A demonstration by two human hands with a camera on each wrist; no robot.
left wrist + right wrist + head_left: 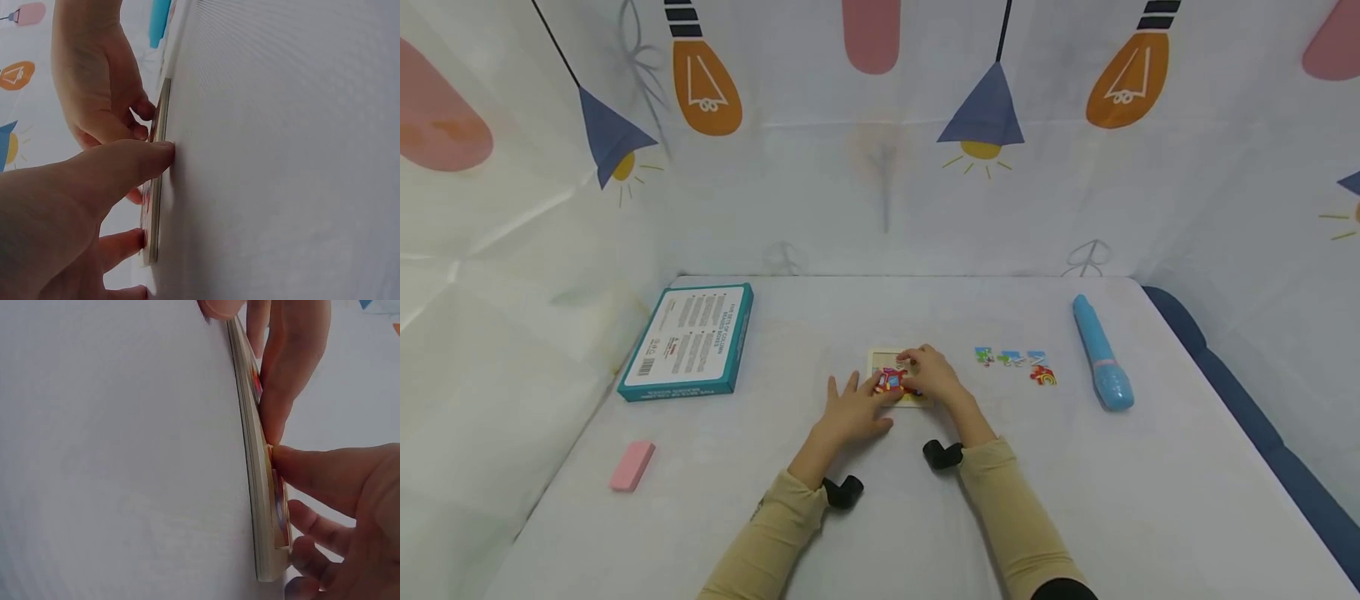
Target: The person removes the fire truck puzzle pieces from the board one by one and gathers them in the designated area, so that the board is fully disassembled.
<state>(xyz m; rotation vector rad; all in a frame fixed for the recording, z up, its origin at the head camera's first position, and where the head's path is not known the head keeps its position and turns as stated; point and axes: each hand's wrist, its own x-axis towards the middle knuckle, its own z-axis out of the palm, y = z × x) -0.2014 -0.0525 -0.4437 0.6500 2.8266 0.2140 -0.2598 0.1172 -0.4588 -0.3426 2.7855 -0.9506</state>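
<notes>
Seeing my left hand (852,414) spread against the puzzle board (266,550) on the table (880,517), right hand (934,375) bent over it, pinching or not I can't tell, I'd brace it and align edges before pressing.

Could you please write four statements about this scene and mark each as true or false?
1. The left hand and the right hand are both at the puzzle board. True.
2. The pink block is right of the puzzle board. False: the pink block is left of it.
3. The blue pen-shaped object is right of the loose puzzle pieces. True.
4. The teal box stands upright. False: the teal box lies flat.
</notes>
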